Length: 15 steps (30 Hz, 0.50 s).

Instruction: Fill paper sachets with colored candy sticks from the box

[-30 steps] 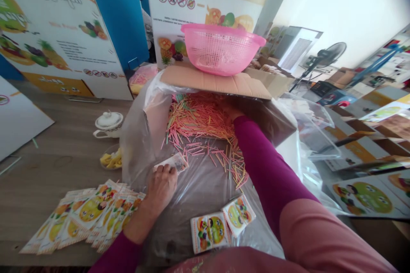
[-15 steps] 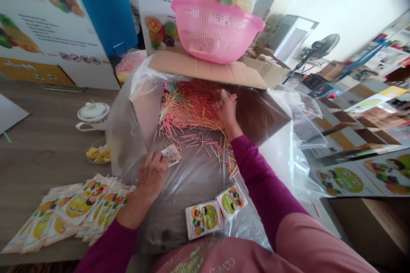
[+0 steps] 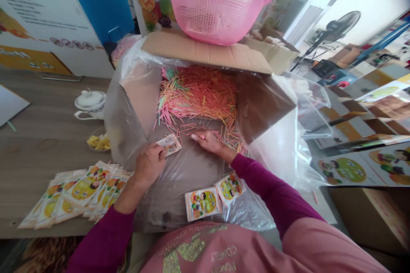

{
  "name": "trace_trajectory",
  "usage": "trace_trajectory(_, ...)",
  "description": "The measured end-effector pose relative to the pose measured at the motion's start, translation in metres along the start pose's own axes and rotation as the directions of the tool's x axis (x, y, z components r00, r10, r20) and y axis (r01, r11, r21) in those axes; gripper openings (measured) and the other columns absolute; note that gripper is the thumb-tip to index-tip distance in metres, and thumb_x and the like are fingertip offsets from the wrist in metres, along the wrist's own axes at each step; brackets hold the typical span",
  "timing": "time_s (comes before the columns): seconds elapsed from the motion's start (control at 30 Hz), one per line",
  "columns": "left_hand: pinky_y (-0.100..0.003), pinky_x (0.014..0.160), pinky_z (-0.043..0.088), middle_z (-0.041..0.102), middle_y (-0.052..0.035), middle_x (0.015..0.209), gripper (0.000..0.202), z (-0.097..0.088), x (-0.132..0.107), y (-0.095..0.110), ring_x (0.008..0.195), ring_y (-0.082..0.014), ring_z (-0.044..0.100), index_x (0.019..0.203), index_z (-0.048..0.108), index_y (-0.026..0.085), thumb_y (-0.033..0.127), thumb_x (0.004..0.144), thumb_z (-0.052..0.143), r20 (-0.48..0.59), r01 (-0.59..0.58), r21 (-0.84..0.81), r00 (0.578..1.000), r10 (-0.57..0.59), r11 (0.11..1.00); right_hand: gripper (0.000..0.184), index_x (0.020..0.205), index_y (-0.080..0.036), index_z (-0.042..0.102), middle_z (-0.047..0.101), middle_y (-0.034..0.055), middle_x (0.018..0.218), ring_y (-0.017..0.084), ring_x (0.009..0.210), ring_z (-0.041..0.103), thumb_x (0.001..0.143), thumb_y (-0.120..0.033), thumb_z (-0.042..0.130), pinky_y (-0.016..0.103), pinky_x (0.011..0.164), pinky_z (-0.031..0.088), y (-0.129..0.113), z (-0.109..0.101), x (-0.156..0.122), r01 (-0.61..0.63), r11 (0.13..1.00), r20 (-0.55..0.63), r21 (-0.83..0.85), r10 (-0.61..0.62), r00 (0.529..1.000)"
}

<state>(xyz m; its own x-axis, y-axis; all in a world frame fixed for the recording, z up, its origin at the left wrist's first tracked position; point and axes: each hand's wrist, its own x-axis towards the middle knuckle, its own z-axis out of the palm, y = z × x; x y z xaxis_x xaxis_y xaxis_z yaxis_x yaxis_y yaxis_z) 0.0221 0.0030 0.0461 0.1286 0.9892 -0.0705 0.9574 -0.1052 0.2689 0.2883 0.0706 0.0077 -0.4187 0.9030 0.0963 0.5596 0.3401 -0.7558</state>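
Observation:
My left hand (image 3: 150, 163) pinches the edge of a small printed packet (image 3: 171, 144), which lies tilted just above the plastic sheet (image 3: 182, 175). Closed into a loose fist, my right hand (image 3: 209, 141) is close to the packet's right side; pink stick ends show at its curled fingers. Behind both hands a cardboard box (image 3: 265, 102) lies open toward me, holding a heap of thin pink, yellow and green sticks (image 3: 198, 94). Loose sticks (image 3: 235, 138) are scattered at its mouth. Two filled packets (image 3: 202, 204) lie near my body.
A fan of flat printed packets (image 3: 80, 192) lies at the left. Beyond them are a lidded white pot (image 3: 91, 101) and a small dish of yellow pieces (image 3: 99, 141). A pink basket (image 3: 218, 8) rests on the box's back. A clear plastic bin (image 3: 315, 115) stands at the right.
My right hand has come out of the box toward me and to the left, now near the packet, with sticks in its fingers. My left hand still holds the packet.

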Motion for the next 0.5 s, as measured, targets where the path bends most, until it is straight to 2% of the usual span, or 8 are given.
trace_trajectory(0.07, -0.037, 0.092, 0.051, 0.078, -0.0126, 0.101, 0.029, 0.002, -0.003, 0.004, 0.105, -0.0275, 0.07, 0.086, 0.08, 0.018, 0.026, 0.102, 0.057, -0.029, 0.006, -0.011, 1.0, -0.007, 1.0, 0.058, 0.072, -0.024, 0.069, 0.07, 0.0047, 0.084, 0.022, 0.094, 0.066, 0.115, -0.054, 0.043, 0.039, 0.109, 0.051, -0.007, -0.006, -0.006, 0.033, 0.999, -0.048, 0.044, -0.03, 0.998)
trace_trajectory(0.13, -0.039, 0.096, 0.051, 0.079, -0.0148, 0.106, 0.029, 0.004, -0.008, 0.008, 0.11, -0.0305, 0.07, 0.09, 0.081, 0.018, 0.024, 0.102, 0.055, -0.03, -0.037, 0.044, 0.999, 0.039, 0.998, 0.057, 0.102, -0.027, 0.084, 0.078, 0.0082, 0.111, 0.026, 0.123, 0.066, 0.117, -0.054, 0.036, 0.044, 0.121, 0.046, -0.014, -0.009, -0.013, 0.049, 0.998, -0.069, 0.048, -0.045, 0.997)
trace_trajectory(0.2, -0.042, 0.098, 0.051, 0.079, -0.0169, 0.111, 0.029, 0.008, -0.011, 0.011, 0.114, -0.0328, 0.07, 0.098, 0.082, 0.017, 0.019, 0.101, 0.053, -0.009, -0.088, 0.097, 0.996, 0.089, 0.991, 0.054, 0.127, -0.03, 0.085, 0.074, 0.0083, 0.141, 0.031, 0.148, 0.052, 0.116, -0.053, 0.037, 0.053, 0.131, 0.036, -0.018, -0.007, -0.018, -0.021, 0.999, -0.01, -0.042, 0.02, 1.0)
trace_trajectory(0.3, -0.043, 0.094, 0.053, 0.079, -0.0175, 0.114, 0.031, 0.014, -0.01, 0.007, 0.111, -0.0329, 0.07, 0.098, 0.082, 0.018, 0.019, 0.102, 0.051, -0.041, -0.108, 0.056, 0.993, 0.11, 0.993, 0.048, 0.145, -0.035, 0.078, 0.051, 0.0071, 0.172, 0.041, 0.164, 0.032, 0.114, -0.054, 0.046, 0.073, 0.132, 0.023, -0.017, 0.001, -0.019, -0.14, 0.956, 0.104, -0.256, 0.171, 0.98)
trace_trajectory(0.37, -0.039, 0.088, 0.053, 0.08, -0.0144, 0.105, 0.027, 0.016, -0.005, -0.001, 0.102, -0.0296, 0.071, 0.088, 0.081, 0.019, 0.022, 0.099, 0.057, -0.107, -0.096, -0.071, 0.99, 0.088, 0.993, 0.047, 0.149, -0.036, 0.075, 0.041, 0.0079, 0.179, 0.045, 0.167, 0.026, 0.113, -0.055, 0.05, 0.079, 0.129, 0.023, -0.011, 0.004, -0.016, -0.169, 0.933, 0.113, -0.319, 0.214, 0.97)
trace_trajectory(0.4, -0.037, 0.085, 0.052, 0.08, -0.0117, 0.097, 0.023, 0.016, -0.002, -0.006, 0.095, -0.027, 0.071, 0.082, 0.08, 0.02, 0.023, 0.096, 0.062, -0.145, -0.085, -0.162, 0.988, 0.062, 0.983, 0.049, 0.15, -0.036, 0.074, 0.041, 0.0082, 0.179, 0.045, 0.167, 0.026, 0.113, -0.056, 0.049, 0.078, 0.129, 0.024, -0.008, 0.003, -0.013, -0.187, 0.933, 0.089, -0.309, 0.224, 0.97)
trace_trajectory(0.5, -0.031, 0.073, 0.05, 0.075, -0.0033, 0.077, 0.011, 0.011, 0.003, -0.015, 0.074, -0.019, 0.066, 0.075, 0.079, 0.02, 0.025, 0.084, 0.075, -0.213, -0.072, -0.477, 0.976, -0.036, 0.876, 0.063, 0.149, -0.033, 0.075, 0.056, 0.0104, 0.169, 0.04, 0.165, 0.037, 0.114, -0.065, 0.033, 0.071, 0.132, 0.03, -0.002, -0.009, -0.005, -0.197, 0.973, -0.053, -0.121, 0.192, 0.98)
